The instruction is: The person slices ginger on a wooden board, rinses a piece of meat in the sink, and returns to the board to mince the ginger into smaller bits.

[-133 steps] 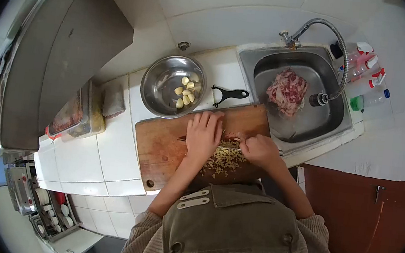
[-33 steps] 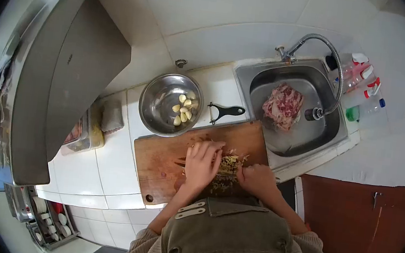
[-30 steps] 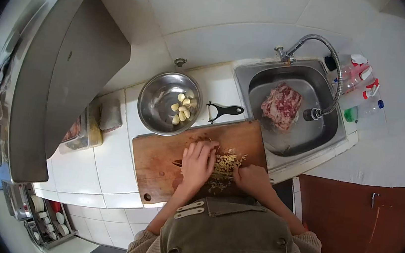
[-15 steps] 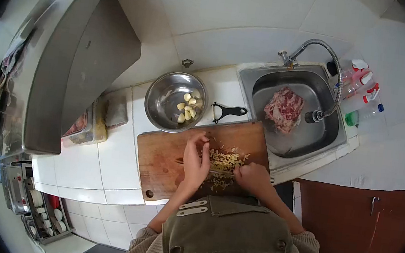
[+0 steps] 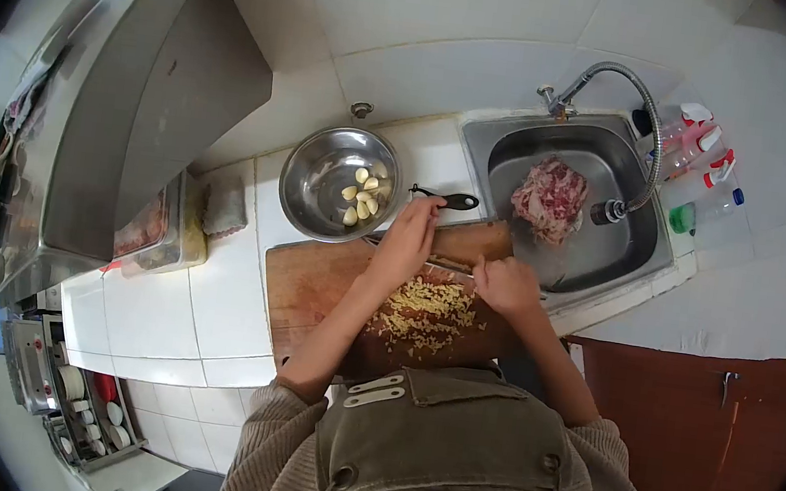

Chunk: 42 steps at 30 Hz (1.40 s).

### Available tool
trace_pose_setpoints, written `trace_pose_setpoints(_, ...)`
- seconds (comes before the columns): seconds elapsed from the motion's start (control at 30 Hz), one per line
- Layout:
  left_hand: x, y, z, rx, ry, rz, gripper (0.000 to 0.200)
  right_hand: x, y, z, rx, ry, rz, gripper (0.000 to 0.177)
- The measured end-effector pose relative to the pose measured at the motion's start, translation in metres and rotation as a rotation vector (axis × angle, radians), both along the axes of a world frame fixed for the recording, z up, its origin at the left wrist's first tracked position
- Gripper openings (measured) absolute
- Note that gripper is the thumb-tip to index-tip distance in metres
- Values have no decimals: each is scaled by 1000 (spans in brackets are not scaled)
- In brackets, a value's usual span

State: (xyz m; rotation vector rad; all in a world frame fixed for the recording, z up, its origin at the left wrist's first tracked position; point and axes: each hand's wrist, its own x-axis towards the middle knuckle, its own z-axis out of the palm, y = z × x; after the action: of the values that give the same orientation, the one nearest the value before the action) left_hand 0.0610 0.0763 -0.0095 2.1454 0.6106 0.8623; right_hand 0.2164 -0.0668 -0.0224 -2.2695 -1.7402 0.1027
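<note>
On the wooden cutting board (image 5: 309, 299) lies a spread of chopped yellowish pieces (image 5: 429, 308). Above them my right hand (image 5: 508, 286) is closed around the handle end of a knife (image 5: 444, 264), whose blade runs leftward along the upper part of the board. My left hand (image 5: 411, 233) reaches over the board near the blade, fingers together and pointing at the black peeler (image 5: 456, 200); whether it grips anything is hidden. Beside it a steel bowl (image 5: 309, 178) holds several peeled cloves (image 5: 365, 196).
Raw meat (image 5: 550, 200) lies in the sink (image 5: 510, 152), under a flexible faucet (image 5: 658, 130). Several bottles (image 5: 698, 164) stand right of the sink. At the left are a plastic container (image 5: 182, 241), a packet (image 5: 225, 205) and the range hood (image 5: 177, 95).
Both hands and the knife have moved up the board, away from my body. The chopped pieces now show uncovered and more spread out. My left hand has reached the peeler's side.
</note>
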Motion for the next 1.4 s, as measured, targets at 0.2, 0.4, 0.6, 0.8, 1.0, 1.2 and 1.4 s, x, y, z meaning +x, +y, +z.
trace_pose_setpoints(0.2, -34, -44, -1, -9, 84, 98, 23, -33, -40, 2, 59, -17, 90, 45)
trace_pose_setpoints(0.4, -49, -69, 16, -274, 8, 163, 25, -45, -58, 24, -31, 70, 84, 45)
trace_pose_setpoints(0.6, -48, -55, 7, 82, 190, 233, 26, -43, -52, 22, -113, 119, 83, 45)
trace_pose_setpoints(0.8, -53, -52, 7, 179, 172, 198, 31, -49, -55, 16, -123, 150, 107, 45)
trace_pose_setpoints(1.0, -56, -66, 8, 226, 147, 245, 35, -51, -58, 10, -78, 139, 106, 45)
trace_pose_setpoints(1.2, -55, -62, 17, 225, 123, 265, 25, -52, -58, 34, 13, 72, 124, 44)
trace_pose_setpoints(1.4, -47, -54, 10, 211, 191, 266, 24, -46, -47, 15, 38, 58, 130, 43)
